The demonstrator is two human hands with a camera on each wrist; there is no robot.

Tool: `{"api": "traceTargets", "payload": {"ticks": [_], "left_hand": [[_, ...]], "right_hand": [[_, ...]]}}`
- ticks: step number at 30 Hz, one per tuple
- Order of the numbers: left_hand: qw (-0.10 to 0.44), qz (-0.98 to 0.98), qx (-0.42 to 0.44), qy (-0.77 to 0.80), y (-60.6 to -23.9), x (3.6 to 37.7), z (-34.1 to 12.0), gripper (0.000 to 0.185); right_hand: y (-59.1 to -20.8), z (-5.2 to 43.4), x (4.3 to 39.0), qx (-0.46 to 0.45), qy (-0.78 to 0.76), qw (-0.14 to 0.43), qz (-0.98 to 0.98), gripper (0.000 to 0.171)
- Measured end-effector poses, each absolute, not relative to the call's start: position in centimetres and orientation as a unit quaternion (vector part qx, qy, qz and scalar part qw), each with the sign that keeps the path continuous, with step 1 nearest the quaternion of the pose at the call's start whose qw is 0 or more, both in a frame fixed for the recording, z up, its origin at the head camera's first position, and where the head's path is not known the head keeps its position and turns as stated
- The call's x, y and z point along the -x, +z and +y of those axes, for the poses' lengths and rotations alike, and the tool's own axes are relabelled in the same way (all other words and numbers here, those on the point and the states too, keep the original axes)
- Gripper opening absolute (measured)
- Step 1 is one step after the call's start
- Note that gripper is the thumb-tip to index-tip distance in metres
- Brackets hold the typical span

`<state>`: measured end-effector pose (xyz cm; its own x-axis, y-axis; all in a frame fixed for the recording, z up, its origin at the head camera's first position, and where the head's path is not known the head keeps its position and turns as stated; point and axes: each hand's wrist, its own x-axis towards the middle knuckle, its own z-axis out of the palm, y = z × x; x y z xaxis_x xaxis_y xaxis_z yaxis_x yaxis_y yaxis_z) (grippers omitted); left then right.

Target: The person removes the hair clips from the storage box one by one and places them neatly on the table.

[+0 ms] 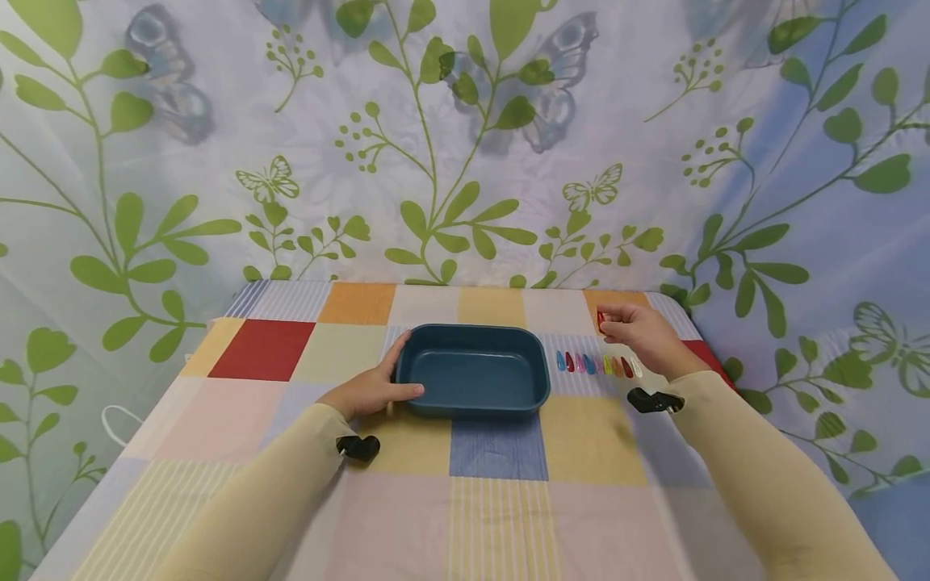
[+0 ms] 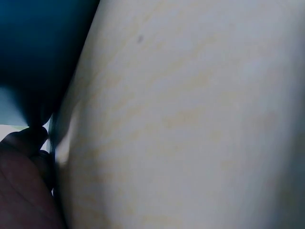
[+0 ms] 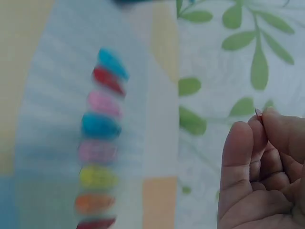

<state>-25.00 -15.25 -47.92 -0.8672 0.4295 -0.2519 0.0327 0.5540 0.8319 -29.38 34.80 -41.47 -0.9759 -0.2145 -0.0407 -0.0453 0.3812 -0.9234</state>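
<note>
Frame: a pale cream sleeve (image 2: 190, 119) fills most of the left wrist view, close and blurred.
Upper left: the dark blue tray (image 2: 38, 47), its wall seen from just beside it.
Lower left: part of the left hand (image 2: 21, 186) in shadow, one fingertip (image 2: 31, 136) touching the tray's lower edge.
Beneath the tray: a thin strip of light surface (image 2: 9, 112).
</note>
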Motion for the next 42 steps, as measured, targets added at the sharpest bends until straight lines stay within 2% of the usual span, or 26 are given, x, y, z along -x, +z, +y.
{"api": "traceTargets", "payload": {"ticks": [4,10,18,31,42], "left_hand": [[0.221,0.855,-0.135,0.449,-47.8,25.1,-15.3,0.11],[0.224,0.856,-0.135,0.447,-47.8,25.1,-15.3,0.111],[0.222,0.857,-0.135,0.444,-47.8,25.1,-15.2,0.11],[0.224,0.853,-0.13,0.452,-47.9,25.0,-15.1,0.109],[0.22,0.85,-0.139,0.457,-47.9,25.1,-15.2,0.11]], "right_hand": [[-42.2,37.0,29.2,0.052,-0.496,0.074,0.863,0.06],[-42.9,39.9,28.5,0.025,-0.422,0.101,0.901,0.061],[-44.2,42.4,28.0,-0.017,-0.4,0.126,0.908,0.06],[-45.8,44.0,27.5,0.009,-0.309,0.111,0.944,0.056],[-46.8,43.8,27.7,-0.006,-0.302,0.127,0.945,0.052]]}}
